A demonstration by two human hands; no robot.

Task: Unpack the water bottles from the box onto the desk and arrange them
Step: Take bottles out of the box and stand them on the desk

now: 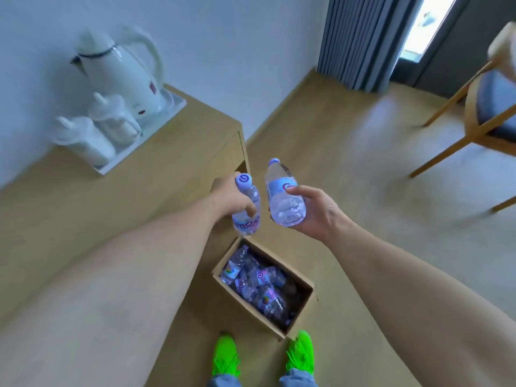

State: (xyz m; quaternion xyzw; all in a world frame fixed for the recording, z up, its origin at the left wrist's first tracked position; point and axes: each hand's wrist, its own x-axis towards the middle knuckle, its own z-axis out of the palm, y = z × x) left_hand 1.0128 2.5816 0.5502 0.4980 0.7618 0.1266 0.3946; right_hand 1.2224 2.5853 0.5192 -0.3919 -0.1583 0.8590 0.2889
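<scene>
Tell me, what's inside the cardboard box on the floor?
The box holds jumbled water bottles lying on their sides. What lies beneath them, and the box bottom, is covered.

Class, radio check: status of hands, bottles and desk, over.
Left hand and right hand each grip one bottle. Box on floor holds more. Desk bare nearside; kettle tray far end.

Box (293,319) w/ bottles (257,280) beside desk (83,208)

A white kettle (122,71) stands on a white tray (170,107) at upper left, with two wrapped cups (95,129) beside it. Grey curtains (360,40) hang at top right. A wooden chair (480,107) stands at the right edge. Green shoes (224,356) show at bottom centre.
</scene>
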